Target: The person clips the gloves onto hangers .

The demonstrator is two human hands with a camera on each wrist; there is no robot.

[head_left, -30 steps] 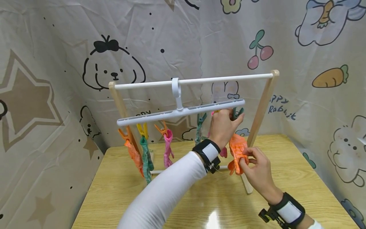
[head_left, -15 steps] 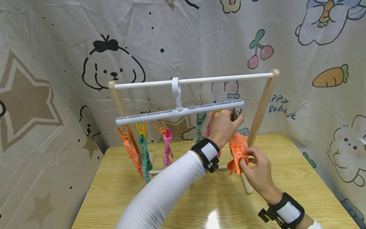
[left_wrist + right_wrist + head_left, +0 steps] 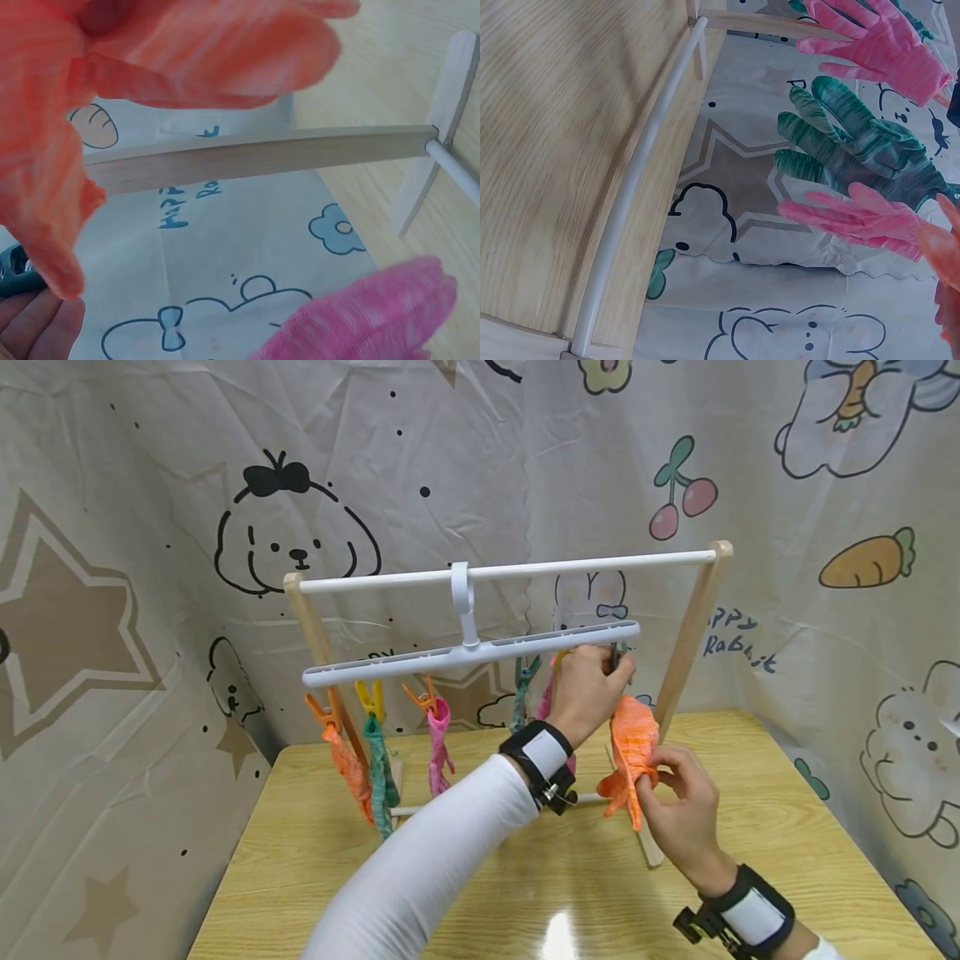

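Under the right end of the white hanger (image 3: 472,653), my left hand (image 3: 587,689) pinches a dark green clothespin (image 3: 21,274), mostly hidden by the fingers in the head view. Below it hangs an orange knit glove (image 3: 633,735), whose finger end my right hand (image 3: 682,810) pinches between thumb and fingers. The glove's cuff is up by my left hand. In the left wrist view the same glove fills the upper left. A pink glove (image 3: 367,315) hangs just beyond my left hand, partly behind it in the head view.
The hanger hooks over the white rod (image 3: 585,566) of a wooden stand (image 3: 690,643) on the table (image 3: 525,893). Toward the left hang an orange glove (image 3: 348,768), a green glove (image 3: 380,777) and a pink glove (image 3: 439,743), each on a clothespin. A printed cloth stands behind.
My right hand has shifted slightly right, and the orange glove has swung right and hangs straighter. The green clothespin's spread handles show less beside my left hand.
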